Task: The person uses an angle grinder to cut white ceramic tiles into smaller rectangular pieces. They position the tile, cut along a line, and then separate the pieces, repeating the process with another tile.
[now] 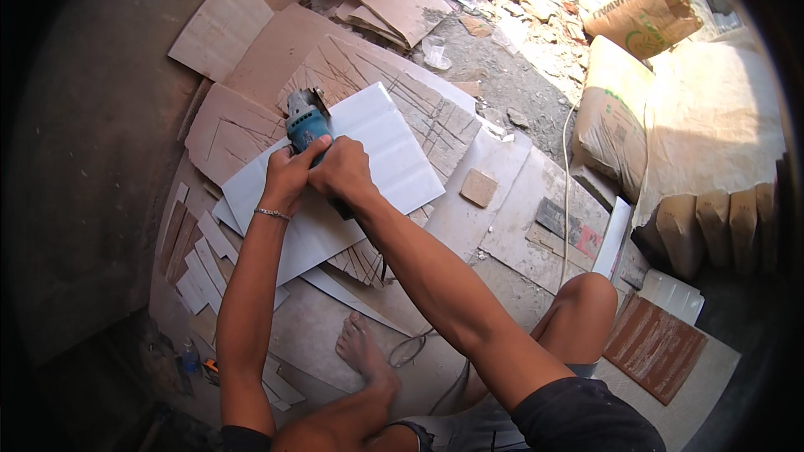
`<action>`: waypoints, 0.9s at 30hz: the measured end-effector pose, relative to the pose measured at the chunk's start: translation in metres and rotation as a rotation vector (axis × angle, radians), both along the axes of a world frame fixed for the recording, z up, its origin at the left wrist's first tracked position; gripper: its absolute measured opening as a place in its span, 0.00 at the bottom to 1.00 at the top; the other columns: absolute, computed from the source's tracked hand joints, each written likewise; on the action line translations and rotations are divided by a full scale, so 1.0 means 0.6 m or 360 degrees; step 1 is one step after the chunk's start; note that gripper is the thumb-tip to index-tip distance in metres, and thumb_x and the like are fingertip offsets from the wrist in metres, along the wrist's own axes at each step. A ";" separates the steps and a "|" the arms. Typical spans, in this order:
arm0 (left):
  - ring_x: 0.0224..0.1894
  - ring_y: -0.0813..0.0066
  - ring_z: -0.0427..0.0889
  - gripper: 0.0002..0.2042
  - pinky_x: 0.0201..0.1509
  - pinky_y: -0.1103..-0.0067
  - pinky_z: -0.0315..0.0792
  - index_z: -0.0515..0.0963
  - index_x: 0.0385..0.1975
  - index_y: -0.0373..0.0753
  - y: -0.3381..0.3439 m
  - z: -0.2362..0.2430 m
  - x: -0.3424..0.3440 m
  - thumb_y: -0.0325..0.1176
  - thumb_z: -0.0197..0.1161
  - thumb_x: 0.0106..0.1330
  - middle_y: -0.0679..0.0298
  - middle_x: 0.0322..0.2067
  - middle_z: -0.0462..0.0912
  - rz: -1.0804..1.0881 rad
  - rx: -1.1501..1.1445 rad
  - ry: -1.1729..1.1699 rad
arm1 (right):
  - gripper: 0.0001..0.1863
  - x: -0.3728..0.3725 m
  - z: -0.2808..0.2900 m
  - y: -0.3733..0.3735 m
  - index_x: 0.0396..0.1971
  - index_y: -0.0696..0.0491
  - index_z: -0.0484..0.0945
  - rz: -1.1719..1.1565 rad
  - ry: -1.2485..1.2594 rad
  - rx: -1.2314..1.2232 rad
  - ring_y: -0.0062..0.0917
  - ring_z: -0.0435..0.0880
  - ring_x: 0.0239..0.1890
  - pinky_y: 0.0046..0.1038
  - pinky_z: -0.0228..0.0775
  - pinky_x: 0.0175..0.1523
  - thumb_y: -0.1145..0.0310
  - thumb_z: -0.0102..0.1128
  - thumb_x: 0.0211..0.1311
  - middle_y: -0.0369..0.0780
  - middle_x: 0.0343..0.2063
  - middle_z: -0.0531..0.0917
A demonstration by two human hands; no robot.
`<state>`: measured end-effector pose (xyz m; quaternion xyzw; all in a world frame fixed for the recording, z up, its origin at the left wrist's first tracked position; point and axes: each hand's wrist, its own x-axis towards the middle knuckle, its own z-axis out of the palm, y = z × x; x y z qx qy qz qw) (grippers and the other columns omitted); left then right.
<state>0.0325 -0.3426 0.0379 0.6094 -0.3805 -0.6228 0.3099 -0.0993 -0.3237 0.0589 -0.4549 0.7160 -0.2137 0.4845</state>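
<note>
A blue-green angle grinder (pixel 308 124) with a grey metal head rests over a large white tile (pixel 387 142), its disc end near the tile's far edge. My left hand (pixel 287 174) is closed round the grinder's left side, thumb on top. Wrapped over the rear of its body is my right hand (pixel 343 169); the dark tail of the tool shows beneath that wrist. Whether the disc touches the tile or is turning, I cannot tell. Under the white tile lie brownish boards (pixel 419 117) scored with many dark cut lines.
Paper sacks (pixel 615 109) stand at the right, with rubble (pixel 536 17) beyond. Narrow tile strips (pixel 201 272) lie at the left. A small square tile piece (pixel 478 188) and a brown tile (pixel 656 348) are on the right. A cable (pixel 567 192) crosses the floor; my bare foot (pixel 362 345) is near the tile.
</note>
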 end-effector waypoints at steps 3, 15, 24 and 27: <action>0.36 0.80 0.83 0.22 0.41 0.81 0.78 0.83 0.43 0.30 0.001 0.002 -0.002 0.43 0.79 0.64 0.62 0.39 0.86 0.0007 0.0002 0.0019 | 0.23 -0.001 0.001 0.000 0.41 0.68 0.82 0.0032 0.0027 -0.0005 0.55 0.88 0.51 0.45 0.82 0.56 0.66 0.73 0.49 0.61 0.44 0.87; 0.37 0.79 0.84 0.22 0.42 0.80 0.78 0.82 0.44 0.28 0.005 0.003 -0.005 0.43 0.79 0.64 0.61 0.40 0.87 0.0024 0.0011 0.0033 | 0.23 -0.005 0.004 0.004 0.41 0.68 0.82 0.0037 0.0011 0.0016 0.54 0.88 0.51 0.45 0.82 0.56 0.66 0.73 0.49 0.60 0.45 0.87; 0.37 0.80 0.83 0.21 0.41 0.81 0.77 0.83 0.43 0.30 0.007 -0.002 0.000 0.43 0.80 0.63 0.62 0.38 0.86 0.0015 0.0015 0.0015 | 0.24 -0.002 -0.006 0.006 0.40 0.68 0.82 0.0039 0.0009 -0.0008 0.55 0.88 0.50 0.45 0.83 0.55 0.65 0.74 0.49 0.61 0.43 0.87; 0.36 0.81 0.83 0.21 0.41 0.81 0.77 0.83 0.43 0.31 0.008 -0.001 -0.005 0.43 0.79 0.64 0.63 0.38 0.86 0.0010 0.0004 0.0029 | 0.34 -0.004 -0.016 0.007 0.39 0.71 0.82 0.0028 0.0040 -0.0063 0.54 0.89 0.48 0.43 0.83 0.53 0.52 0.79 0.47 0.62 0.40 0.87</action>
